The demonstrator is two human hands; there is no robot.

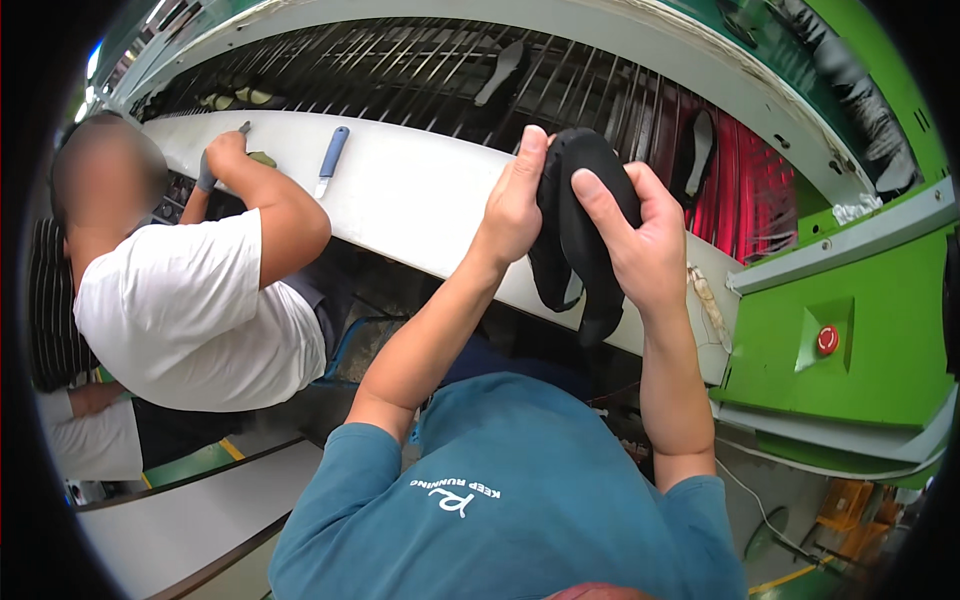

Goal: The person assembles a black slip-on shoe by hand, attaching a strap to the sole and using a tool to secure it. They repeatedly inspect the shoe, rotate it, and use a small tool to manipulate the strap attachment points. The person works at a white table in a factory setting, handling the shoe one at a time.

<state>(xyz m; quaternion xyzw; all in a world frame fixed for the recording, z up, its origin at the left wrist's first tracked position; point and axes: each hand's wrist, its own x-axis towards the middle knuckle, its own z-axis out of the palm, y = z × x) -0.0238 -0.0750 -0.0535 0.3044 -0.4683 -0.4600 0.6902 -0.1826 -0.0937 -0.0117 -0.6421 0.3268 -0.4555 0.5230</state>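
Observation:
In front of my chest, above the white worktable (420,175), I hold a black shoe upper (572,225) in both hands. My left hand (515,205) grips its left side near the far end, thumb pointing up along the edge. My right hand (640,230) is closed around the right side, with the thumb pressed on the black surface. The near end hangs down, and a pale lining shows at its lower opening. Further left on the table lies a knife with a blue handle (334,152) and a short pale blade.
Beyond the table runs a rack of metal rods (400,75) carrying dark shoe parts (697,150); red light glows at its right. A green machine (840,340) with a red button (827,340) stands at right, near a wrapped corded tool (708,305). A co-worker (200,300) works at left.

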